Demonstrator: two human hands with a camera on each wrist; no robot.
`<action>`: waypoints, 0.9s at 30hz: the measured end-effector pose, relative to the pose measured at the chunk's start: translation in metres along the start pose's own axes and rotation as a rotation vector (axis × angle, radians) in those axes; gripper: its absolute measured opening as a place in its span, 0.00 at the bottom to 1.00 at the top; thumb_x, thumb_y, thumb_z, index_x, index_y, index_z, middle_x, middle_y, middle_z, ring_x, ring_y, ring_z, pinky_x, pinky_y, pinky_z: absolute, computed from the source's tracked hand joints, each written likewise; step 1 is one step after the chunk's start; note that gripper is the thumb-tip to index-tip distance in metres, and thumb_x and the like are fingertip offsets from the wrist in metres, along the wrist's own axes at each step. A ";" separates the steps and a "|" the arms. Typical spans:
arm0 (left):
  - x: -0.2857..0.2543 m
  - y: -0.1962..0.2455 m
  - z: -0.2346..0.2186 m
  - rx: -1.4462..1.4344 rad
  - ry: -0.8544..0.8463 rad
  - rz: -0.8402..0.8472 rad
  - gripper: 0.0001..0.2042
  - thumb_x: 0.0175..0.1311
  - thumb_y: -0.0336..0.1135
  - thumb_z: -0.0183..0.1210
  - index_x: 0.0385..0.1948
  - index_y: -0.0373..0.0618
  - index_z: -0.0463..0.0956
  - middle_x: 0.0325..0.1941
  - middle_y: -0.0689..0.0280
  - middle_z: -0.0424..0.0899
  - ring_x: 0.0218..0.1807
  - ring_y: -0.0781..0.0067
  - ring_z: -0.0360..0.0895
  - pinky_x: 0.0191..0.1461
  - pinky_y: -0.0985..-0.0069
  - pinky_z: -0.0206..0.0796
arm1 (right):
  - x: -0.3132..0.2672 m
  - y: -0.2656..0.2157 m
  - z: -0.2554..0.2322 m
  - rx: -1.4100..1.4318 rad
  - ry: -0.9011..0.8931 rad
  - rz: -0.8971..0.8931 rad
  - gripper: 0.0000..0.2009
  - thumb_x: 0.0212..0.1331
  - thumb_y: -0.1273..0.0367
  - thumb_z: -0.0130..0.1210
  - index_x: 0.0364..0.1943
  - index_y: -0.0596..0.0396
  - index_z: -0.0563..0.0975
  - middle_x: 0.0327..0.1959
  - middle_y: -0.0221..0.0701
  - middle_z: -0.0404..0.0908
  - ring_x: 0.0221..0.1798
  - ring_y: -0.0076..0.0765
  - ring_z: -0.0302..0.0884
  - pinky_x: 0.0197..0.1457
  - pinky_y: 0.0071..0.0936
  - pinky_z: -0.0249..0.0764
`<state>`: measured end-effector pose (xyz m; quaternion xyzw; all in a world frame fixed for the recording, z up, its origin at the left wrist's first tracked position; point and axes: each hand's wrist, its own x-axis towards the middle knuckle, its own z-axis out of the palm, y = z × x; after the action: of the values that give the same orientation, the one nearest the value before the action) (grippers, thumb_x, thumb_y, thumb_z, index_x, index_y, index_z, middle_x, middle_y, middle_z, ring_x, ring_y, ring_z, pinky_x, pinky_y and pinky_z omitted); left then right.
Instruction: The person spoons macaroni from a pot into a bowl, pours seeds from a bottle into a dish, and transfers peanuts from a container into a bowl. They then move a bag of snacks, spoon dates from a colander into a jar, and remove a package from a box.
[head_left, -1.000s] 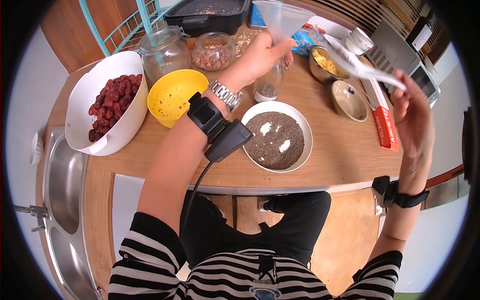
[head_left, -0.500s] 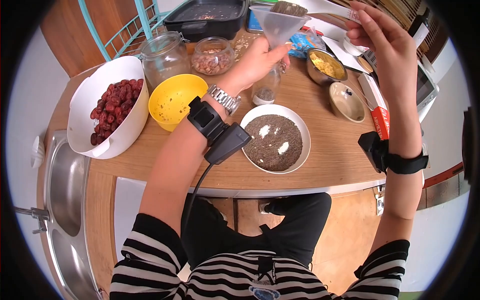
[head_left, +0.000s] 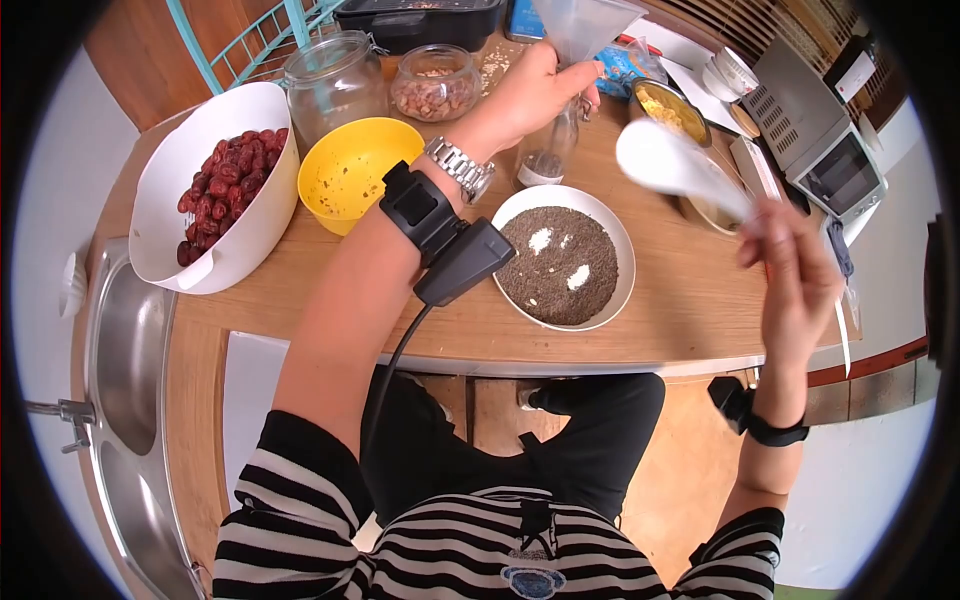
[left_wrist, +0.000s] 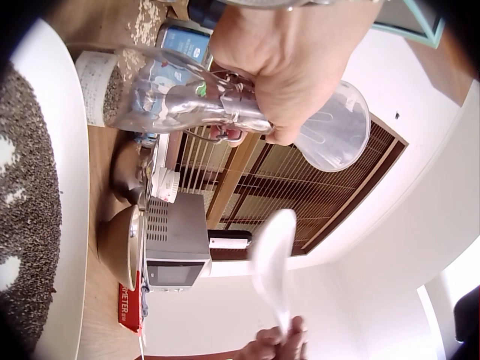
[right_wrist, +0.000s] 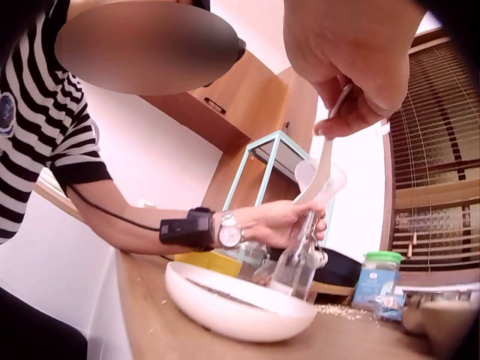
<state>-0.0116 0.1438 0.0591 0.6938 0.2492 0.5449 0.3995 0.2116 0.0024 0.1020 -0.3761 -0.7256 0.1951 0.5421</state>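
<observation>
My left hand (head_left: 530, 95) grips the neck of a clear glass bottle (head_left: 546, 150) and the base of the translucent plastic funnel (head_left: 585, 28) on top of it. A layer of dark seeds lies in the bottom of this bottle, and a wire clasp hangs at its neck in the left wrist view. My right hand (head_left: 795, 275) pinches the handle of a white spoon (head_left: 668, 160), slightly blurred, with no seeds showing on it. In front of the bottle sits a white bowl (head_left: 628, 262) of dark seeds with several white powdery patches.
Left of my arm stand a yellow bowl (head_left: 340, 180), a white tub (head_left: 150, 225) of red dates, a glass jar (head_left: 335, 85) and a jar of nuts (head_left: 435, 90). Toward the right are a metal bowl (head_left: 700, 125) with yellow food, a beige bowl (head_left: 710, 215) and a microwave (head_left: 840, 175).
The spoon, heaped with dark seeds over the funnel half a second ago, has come down and toward me with my right hand, showing no seeds now. My left hand keeps its grip.
</observation>
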 end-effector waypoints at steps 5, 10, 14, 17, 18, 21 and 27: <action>0.000 0.000 0.000 0.038 -0.009 0.013 0.10 0.57 0.37 0.47 0.24 0.39 0.71 0.22 0.68 0.74 0.28 0.81 0.70 0.35 0.82 0.61 | -0.035 0.022 0.016 -0.304 -0.185 0.050 0.07 0.50 0.78 0.48 0.33 0.62 0.74 0.21 0.33 0.73 0.21 0.23 0.70 0.26 0.17 0.67; 0.001 -0.003 -0.002 0.035 -0.015 0.015 0.10 0.57 0.37 0.47 0.24 0.40 0.71 0.22 0.68 0.74 0.28 0.81 0.70 0.36 0.82 0.61 | -0.049 0.025 0.026 -0.413 -0.206 0.010 0.07 0.47 0.81 0.48 0.31 0.61 0.74 0.19 0.35 0.71 0.21 0.28 0.71 0.26 0.20 0.67; 0.001 -0.002 -0.001 0.024 0.006 0.057 0.10 0.56 0.36 0.47 0.25 0.38 0.71 0.21 0.67 0.74 0.26 0.80 0.70 0.34 0.81 0.62 | -0.055 0.025 0.025 -0.317 -0.271 0.094 0.06 0.49 0.79 0.47 0.32 0.63 0.74 0.19 0.34 0.72 0.20 0.26 0.70 0.25 0.19 0.66; 0.002 -0.005 -0.001 0.016 0.014 0.062 0.10 0.56 0.35 0.48 0.27 0.36 0.70 0.21 0.65 0.75 0.24 0.79 0.71 0.31 0.80 0.63 | -0.062 0.024 0.031 -0.027 -0.280 0.342 0.06 0.52 0.77 0.46 0.33 0.64 0.73 0.20 0.32 0.73 0.20 0.23 0.69 0.25 0.17 0.67; 0.003 -0.007 -0.001 0.005 0.012 0.058 0.10 0.56 0.36 0.48 0.27 0.36 0.70 0.21 0.66 0.75 0.24 0.79 0.71 0.31 0.80 0.63 | -0.064 0.024 0.034 0.172 -0.258 0.512 0.07 0.54 0.75 0.45 0.34 0.66 0.73 0.21 0.31 0.74 0.20 0.21 0.69 0.25 0.16 0.67; 0.003 -0.008 -0.001 -0.008 0.000 0.057 0.10 0.56 0.36 0.48 0.26 0.36 0.70 0.21 0.66 0.75 0.24 0.79 0.71 0.31 0.80 0.63 | -0.066 0.030 0.041 0.408 -0.226 0.675 0.10 0.56 0.72 0.44 0.35 0.67 0.72 0.22 0.31 0.74 0.21 0.20 0.69 0.26 0.14 0.68; 0.002 -0.007 0.000 -0.022 0.020 0.053 0.10 0.56 0.36 0.48 0.25 0.37 0.71 0.20 0.66 0.75 0.24 0.79 0.71 0.31 0.81 0.63 | -0.063 0.043 0.039 0.607 -0.143 0.774 0.10 0.56 0.72 0.44 0.35 0.66 0.72 0.24 0.35 0.75 0.21 0.22 0.71 0.26 0.16 0.69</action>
<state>-0.0101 0.1493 0.0545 0.6903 0.2286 0.5649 0.3900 0.1974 -0.0132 0.0190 -0.4287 -0.4784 0.6101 0.4637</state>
